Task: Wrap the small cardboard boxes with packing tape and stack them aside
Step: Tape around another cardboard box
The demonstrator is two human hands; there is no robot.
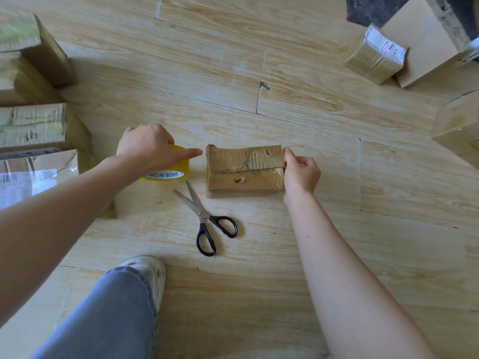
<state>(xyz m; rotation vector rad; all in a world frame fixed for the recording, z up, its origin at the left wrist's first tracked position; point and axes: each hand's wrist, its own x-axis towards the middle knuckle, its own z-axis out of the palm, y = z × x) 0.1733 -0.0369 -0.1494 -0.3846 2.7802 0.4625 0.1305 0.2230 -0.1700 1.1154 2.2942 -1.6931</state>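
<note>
- Head view: a small cardboard box (245,168) is seen lying flat on the wooden floor (311,99), roughly at the centre, its top scuffed and partly covered with glossy tape.
- The left hand (147,146) is laid over a yellowish tape roll (168,174) just left of the box. Its fingers are curled on the roll and the forefinger is stretched out towards the box's left edge.
- The right hand (300,172) is held at the box's right end, with thumb and forefinger pinched together at the far right corner. Whether a tape end lies between them cannot be told.
- Black-handled scissors (207,221) lie near the box, blades slightly parted.
- Stacked boxes (39,125) are seen at the left.
- A wrapped box (373,58) is set against a larger carton (427,47) at the far right.
- A jeans leg (108,320) and pale shoe (153,270) are seen nearest.
</note>
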